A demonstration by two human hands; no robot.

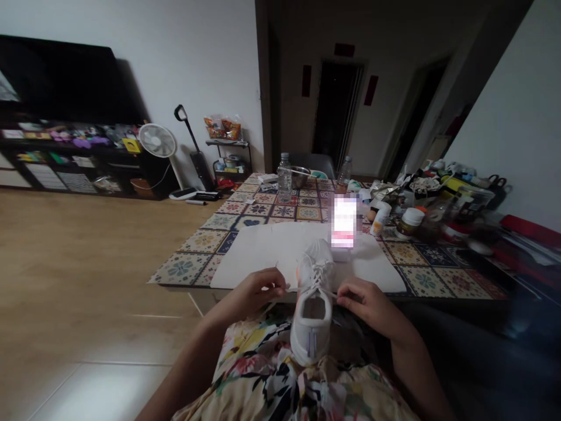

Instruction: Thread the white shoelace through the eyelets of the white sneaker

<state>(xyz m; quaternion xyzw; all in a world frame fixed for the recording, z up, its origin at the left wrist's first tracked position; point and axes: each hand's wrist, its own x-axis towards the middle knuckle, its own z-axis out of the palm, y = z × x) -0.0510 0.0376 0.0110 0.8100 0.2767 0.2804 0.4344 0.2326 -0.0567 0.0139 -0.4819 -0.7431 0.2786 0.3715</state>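
Observation:
A white mesh sneaker [312, 313] rests on my lap and against the table edge, its toe pointing away from me and its opening facing up toward me. Its white shoelace [318, 272] crosses the eyelets in loose rows. My left hand [258, 290] pinches one lace end to the left of the shoe. My right hand [362, 303] pinches the other lace end to the right of the shoe. The thin lace ends are partly hidden by my fingers.
A white sheet [263, 257] lies on a patterned tile-print tablecloth [263, 210]. A bright, pixelated upright object [344, 222] stands behind the shoe. Bottles [284, 178], jars and clutter [429, 199] crowd the table's far and right parts. A wooden floor [87, 263] lies to the left.

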